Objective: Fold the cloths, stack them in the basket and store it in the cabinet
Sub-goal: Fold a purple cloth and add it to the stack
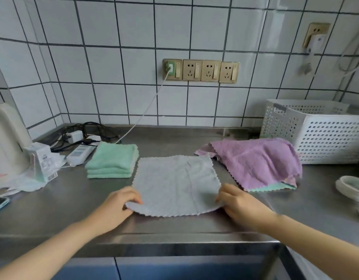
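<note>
A pale blue cloth (175,183) lies spread flat on the steel worktop (295,199). The left hand (118,207) pinches its near left corner, and the right hand (239,205) pinches its near right corner. A folded green stack (112,161) sits just left; a purple cloth (257,161) lies right, near the white basket (320,132).

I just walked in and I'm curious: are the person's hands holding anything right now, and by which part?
Yes: the light grey cloth. The left hand pinches its near left corner and the right hand its near right corner; the rest lies flat on the counter.
</note>
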